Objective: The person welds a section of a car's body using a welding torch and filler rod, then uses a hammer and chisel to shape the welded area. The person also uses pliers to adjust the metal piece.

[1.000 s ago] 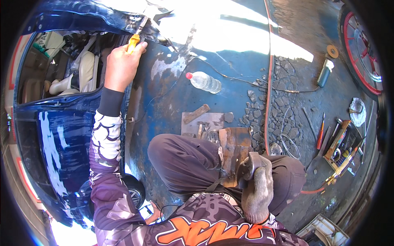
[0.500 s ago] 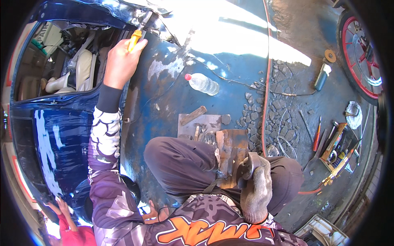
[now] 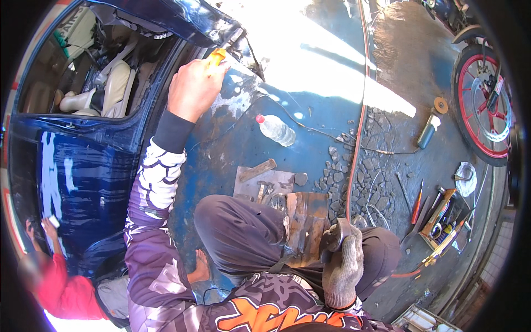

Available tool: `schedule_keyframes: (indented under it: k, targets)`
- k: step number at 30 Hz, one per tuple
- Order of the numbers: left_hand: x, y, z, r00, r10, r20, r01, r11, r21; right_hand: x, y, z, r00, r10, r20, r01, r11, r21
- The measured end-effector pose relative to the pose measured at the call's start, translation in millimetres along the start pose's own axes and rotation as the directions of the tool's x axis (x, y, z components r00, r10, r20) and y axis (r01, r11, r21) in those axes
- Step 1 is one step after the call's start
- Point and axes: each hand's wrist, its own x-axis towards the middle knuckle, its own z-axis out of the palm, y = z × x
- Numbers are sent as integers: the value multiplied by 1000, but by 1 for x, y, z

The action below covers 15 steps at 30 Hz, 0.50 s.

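Note:
My left hand (image 3: 194, 88), bare, is reached out to the upper left, its fingers closed round the yellow handle of a screwdriver (image 3: 217, 55). The metal shaft points away from me at the scraped lower edge of the blue car's panel (image 3: 239, 45); whether the tip touches it I cannot tell. My right hand (image 3: 342, 276), in a grey knitted glove, rests by my right knee. It grips a rounded dark metal block (image 3: 333, 237), partly hidden by the glove.
A blue car body (image 3: 88, 171) runs along the left, with a person in red (image 3: 69, 290) beside it. Ahead are a water bottle (image 3: 275, 130), rusty metal pieces (image 3: 307, 218), rubble (image 3: 354, 182) and a hose (image 3: 359, 122). Tools (image 3: 442, 221) and a motorcycle wheel (image 3: 481, 105) are at right.
My left hand and the screwdriver have shifted right in the picture, and the handle is more hidden by the fingers. The view has moved a little. The person in red shows more.

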Motion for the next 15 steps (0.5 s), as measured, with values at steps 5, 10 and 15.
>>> schedule_keyframes:
  k: [5,10,15]
  targets:
    - [0,2,-1,1000,-17,0,17,1000,4,-2,-3,-1,998,36,49,-41,995,86]
    - [2,8,-4,999,-44,21,44,999,25,0,-2,0,1000,16,12,-16,1000,16]
    - [3,8,1,999,-31,-8,31,999,42,-1,-3,-2,999,19,27,-19,999,26]
